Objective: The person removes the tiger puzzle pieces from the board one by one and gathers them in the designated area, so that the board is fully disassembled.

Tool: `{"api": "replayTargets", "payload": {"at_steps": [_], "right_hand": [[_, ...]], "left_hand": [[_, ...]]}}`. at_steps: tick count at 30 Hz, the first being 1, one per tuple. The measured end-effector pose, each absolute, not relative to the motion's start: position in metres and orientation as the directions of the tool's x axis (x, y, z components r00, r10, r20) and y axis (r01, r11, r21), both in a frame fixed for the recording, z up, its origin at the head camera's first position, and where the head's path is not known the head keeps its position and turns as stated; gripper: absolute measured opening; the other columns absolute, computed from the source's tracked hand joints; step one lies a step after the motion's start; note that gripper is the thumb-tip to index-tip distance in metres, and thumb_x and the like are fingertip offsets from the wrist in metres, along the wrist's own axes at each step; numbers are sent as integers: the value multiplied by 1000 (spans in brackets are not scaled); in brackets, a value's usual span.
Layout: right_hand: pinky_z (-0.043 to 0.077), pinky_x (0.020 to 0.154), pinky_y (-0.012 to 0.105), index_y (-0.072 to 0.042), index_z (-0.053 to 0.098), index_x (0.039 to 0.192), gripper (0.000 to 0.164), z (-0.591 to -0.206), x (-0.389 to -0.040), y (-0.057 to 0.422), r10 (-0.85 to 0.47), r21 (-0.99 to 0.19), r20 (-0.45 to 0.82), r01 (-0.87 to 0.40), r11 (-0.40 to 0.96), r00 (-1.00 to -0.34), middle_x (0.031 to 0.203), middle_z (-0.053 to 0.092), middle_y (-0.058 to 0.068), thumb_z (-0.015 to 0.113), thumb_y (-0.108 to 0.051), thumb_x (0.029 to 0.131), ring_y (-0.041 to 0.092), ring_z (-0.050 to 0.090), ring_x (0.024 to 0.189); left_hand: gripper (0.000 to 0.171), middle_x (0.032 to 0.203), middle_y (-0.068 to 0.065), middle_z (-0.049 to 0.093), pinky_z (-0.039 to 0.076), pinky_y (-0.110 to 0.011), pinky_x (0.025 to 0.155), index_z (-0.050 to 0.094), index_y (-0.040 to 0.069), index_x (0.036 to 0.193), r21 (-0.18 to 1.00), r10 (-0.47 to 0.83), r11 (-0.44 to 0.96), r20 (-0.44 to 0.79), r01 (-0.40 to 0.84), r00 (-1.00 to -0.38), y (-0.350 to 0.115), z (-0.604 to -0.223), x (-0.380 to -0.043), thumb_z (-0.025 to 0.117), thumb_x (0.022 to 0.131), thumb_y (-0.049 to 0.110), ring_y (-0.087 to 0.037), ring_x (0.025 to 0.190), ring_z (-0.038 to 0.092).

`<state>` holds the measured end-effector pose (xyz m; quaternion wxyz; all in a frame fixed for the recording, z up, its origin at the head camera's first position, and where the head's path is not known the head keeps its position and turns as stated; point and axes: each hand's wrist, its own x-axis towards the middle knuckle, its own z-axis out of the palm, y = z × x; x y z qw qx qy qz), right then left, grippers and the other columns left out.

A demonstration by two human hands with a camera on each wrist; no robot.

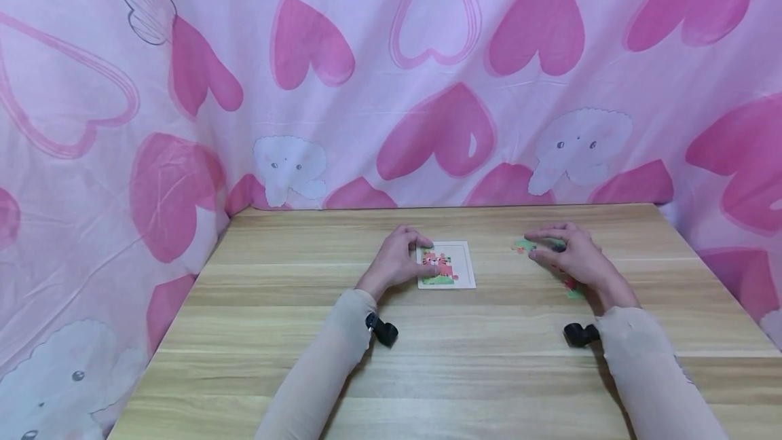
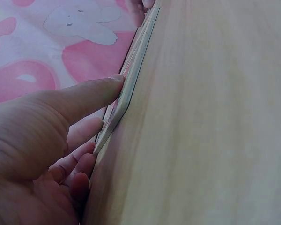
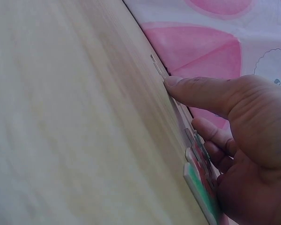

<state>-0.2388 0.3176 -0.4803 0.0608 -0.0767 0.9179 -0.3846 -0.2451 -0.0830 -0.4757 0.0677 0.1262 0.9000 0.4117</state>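
Note:
My left hand (image 1: pixel 400 260) grips the left side of a white square puzzle board (image 1: pixel 465 267), its thumb across the picture and its fingers at the edge. Joined jigsaw pieces (image 1: pixel 436 280) on the board show an orange, tiger-like animal over green. The left wrist view shows the board (image 2: pixel 136 61) edge-on, flat on the table. Over loose jigsaw pieces, my right hand (image 1: pixel 577 255) has its thumb and fingers apart around a green-and-red piece (image 1: pixel 521 246). More pieces (image 1: pixel 573 290) lie under and beside the palm, partly hidden; a green-topped one (image 3: pixel 201 192) shows in the right wrist view.
The wooden table (image 1: pixel 482 372) ends at the back against a pink curtain (image 1: pixel 366 107) printed with hearts and elephants. Black wrist cameras sit on the left wrist (image 1: pixel 383 331) and the right wrist (image 1: pixel 579 335), just above the tabletop.

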Motion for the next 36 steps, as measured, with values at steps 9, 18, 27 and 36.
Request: {"api": "replayTargets", "payload": {"at_steps": [9, 18, 27, 36], "right_hand": [[35, 110, 74, -14, 66, 155, 59, -482, -240, 320, -201, -708, -16, -130, 694, -979, 159, 46, 25, 81, -41, 104, 51, 32, 147], [45, 105, 25, -22, 49, 169, 68, -469, -234, 313, -110, -887, -89, 29, 460, -990, 169, 49, 8, 73, -44, 109, 31, 44, 151], [52, 92, 13, -17, 60, 161, 55, -428, -230, 282, -97, -840, 212, -232, 491, -972, 143, 66, 8, 74, -29, 110, 10, 64, 119], [59, 90, 17, -14, 42, 171, 73, -406, -235, 238, -200, -888, 254, -310, 340, -946, 142, 63, 17, 76, -11, 107, 14, 66, 115]], "left_hand": [[54, 130, 3, 60, 50, -42, 113, 82, 20, 127, 758, 283, 629, -16, 173, -959, -82, -476, -246, 104, 80, 35, -21, 119, 56], [54, 132, 3, 60, 50, -42, 114, 81, 20, 128, 752, 281, 637, -22, 170, -959, -82, -475, -244, 103, 81, 36, -21, 121, 57], [55, 135, 2, 60, 49, -44, 116, 81, 20, 129, 750, 284, 639, -24, 170, -958, -83, -474, -242, 103, 82, 37, -22, 124, 57], [56, 132, 2, 61, 49, -44, 115, 81, 19, 129, 764, 281, 623, -17, 169, -959, -82, -473, -241, 103, 81, 36, -22, 123, 57]]}}
